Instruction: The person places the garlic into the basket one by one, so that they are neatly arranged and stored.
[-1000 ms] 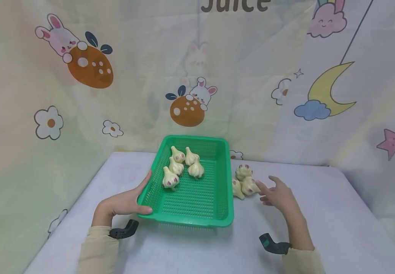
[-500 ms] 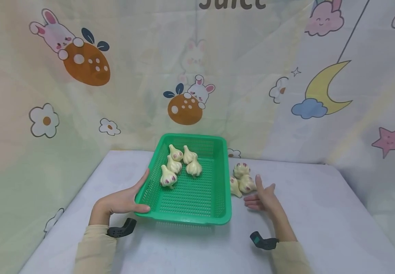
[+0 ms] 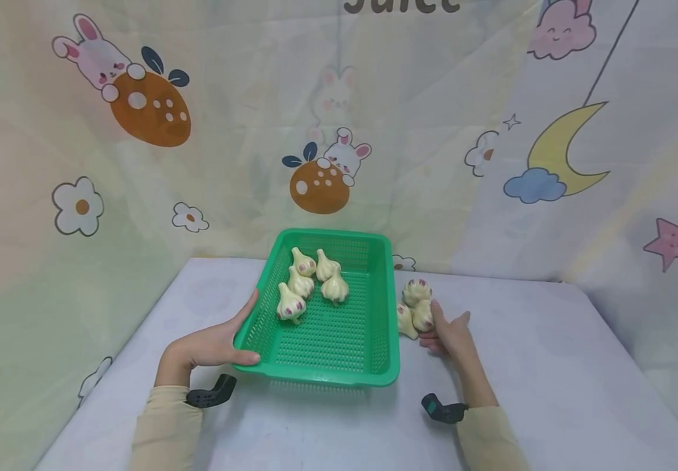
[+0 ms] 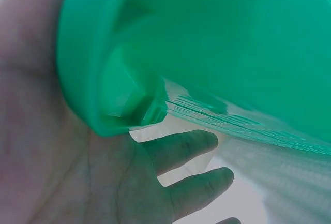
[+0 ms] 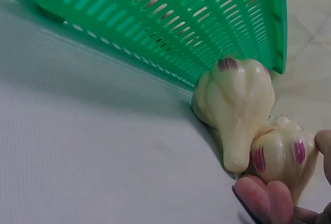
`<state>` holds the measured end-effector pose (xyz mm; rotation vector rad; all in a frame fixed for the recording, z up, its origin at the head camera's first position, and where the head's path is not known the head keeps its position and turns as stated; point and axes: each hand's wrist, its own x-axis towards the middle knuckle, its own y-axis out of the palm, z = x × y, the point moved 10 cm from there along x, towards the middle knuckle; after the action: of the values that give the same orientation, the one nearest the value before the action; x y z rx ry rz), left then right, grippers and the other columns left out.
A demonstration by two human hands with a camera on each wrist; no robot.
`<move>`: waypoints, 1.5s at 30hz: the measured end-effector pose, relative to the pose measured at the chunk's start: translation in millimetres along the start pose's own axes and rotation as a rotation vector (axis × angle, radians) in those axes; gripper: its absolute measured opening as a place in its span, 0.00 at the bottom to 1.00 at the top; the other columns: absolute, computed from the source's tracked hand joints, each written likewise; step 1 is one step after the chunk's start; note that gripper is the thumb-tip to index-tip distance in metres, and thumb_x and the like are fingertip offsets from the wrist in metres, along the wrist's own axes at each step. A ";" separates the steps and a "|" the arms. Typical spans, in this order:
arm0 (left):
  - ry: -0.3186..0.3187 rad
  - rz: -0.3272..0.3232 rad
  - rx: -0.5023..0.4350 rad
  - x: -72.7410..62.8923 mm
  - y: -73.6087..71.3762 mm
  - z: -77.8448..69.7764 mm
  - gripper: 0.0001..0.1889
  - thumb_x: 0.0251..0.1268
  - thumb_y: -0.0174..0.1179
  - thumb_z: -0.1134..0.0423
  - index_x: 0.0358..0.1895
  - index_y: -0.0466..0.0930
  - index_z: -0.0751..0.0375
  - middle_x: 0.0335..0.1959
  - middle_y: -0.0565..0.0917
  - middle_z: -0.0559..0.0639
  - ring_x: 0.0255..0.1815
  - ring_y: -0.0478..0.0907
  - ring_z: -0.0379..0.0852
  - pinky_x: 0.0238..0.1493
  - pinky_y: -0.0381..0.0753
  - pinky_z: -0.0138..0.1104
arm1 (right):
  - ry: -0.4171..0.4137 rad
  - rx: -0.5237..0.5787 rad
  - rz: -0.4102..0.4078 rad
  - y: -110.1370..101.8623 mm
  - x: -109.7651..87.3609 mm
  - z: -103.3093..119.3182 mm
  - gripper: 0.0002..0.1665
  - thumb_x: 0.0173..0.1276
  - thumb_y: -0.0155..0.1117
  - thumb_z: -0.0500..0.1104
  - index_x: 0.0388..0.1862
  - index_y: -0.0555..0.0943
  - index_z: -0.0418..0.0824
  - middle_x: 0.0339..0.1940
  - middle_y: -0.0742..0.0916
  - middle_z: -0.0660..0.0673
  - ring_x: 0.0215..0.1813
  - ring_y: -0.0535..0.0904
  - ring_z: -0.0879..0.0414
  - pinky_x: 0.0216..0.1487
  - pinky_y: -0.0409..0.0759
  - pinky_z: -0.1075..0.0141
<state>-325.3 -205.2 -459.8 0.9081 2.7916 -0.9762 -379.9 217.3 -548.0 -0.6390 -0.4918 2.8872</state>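
Observation:
A green plastic basket (image 3: 327, 376) with slotted sides stands tilted, several garlic bulbs (image 3: 289, 304) lying in its left half. At its near left corner my left hand (image 3: 212, 347) grips the rim, thumb over the edge; the left wrist view shows the other fingers (image 4: 199, 193) stretched out underneath. To the right of the basket sit three more garlic bulbs (image 3: 418, 292). My right hand (image 3: 455, 337) pinches the nearest right one, a purple-streaked garlic bulb (image 5: 282, 154), with the thumb on one side and the fingertips (image 5: 264, 198) below. Another garlic bulb (image 5: 238, 100) lies against the basket wall.
A white-covered table (image 3: 550, 366) lies under everything. Behind it hangs a pale curtain (image 3: 244, 131) printed with rabbits, flowers and a moon. Each wrist carries a black camera mount (image 3: 212, 392).
My right hand has moved left and turned its palm toward the bulbs, its thumb and fingers now at the nearest garlic bulb. The left hand and the basket have stayed in place.

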 end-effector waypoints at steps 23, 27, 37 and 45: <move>0.001 0.003 -0.010 -1.2 -0.9 -3.4 0.64 0.53 0.68 0.50 0.73 0.16 0.45 0.77 0.30 0.59 0.77 0.38 0.62 0.68 0.53 0.58 | -0.021 -0.349 -0.050 -29.2 -12.5 10.9 0.71 0.61 0.52 0.74 0.72 0.32 0.23 0.66 0.63 0.19 0.36 0.82 0.52 0.57 0.72 0.51; 0.001 0.003 0.001 -1.1 -0.7 -2.9 0.64 0.54 0.68 0.50 0.73 0.16 0.45 0.77 0.30 0.58 0.77 0.38 0.61 0.68 0.53 0.58 | -0.049 -0.313 -0.051 -29.8 -14.6 13.2 0.67 0.61 0.57 0.69 0.74 0.35 0.26 0.65 0.68 0.23 0.55 0.76 0.38 0.61 0.71 0.47; 0.001 -0.004 0.028 -1.9 -1.4 -5.4 0.64 0.52 0.68 0.47 0.74 0.17 0.46 0.78 0.32 0.59 0.76 0.42 0.60 0.67 0.56 0.56 | -0.140 -0.254 -0.119 -39.0 -17.0 20.6 0.59 0.60 0.63 0.65 0.74 0.51 0.29 0.67 0.68 0.27 0.67 0.65 0.35 0.65 0.66 0.46; -0.002 -0.005 0.030 -1.6 -1.2 -4.1 0.64 0.53 0.68 0.47 0.74 0.17 0.45 0.78 0.32 0.58 0.76 0.42 0.59 0.68 0.55 0.56 | -0.241 -0.205 -0.170 -47.3 -16.0 27.3 0.51 0.62 0.66 0.56 0.74 0.56 0.34 0.70 0.67 0.30 0.70 0.63 0.36 0.67 0.66 0.48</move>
<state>-324.1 -204.4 -455.5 0.9029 2.7859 -1.0226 -374.1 250.5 -502.2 -0.2569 -0.8387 2.7850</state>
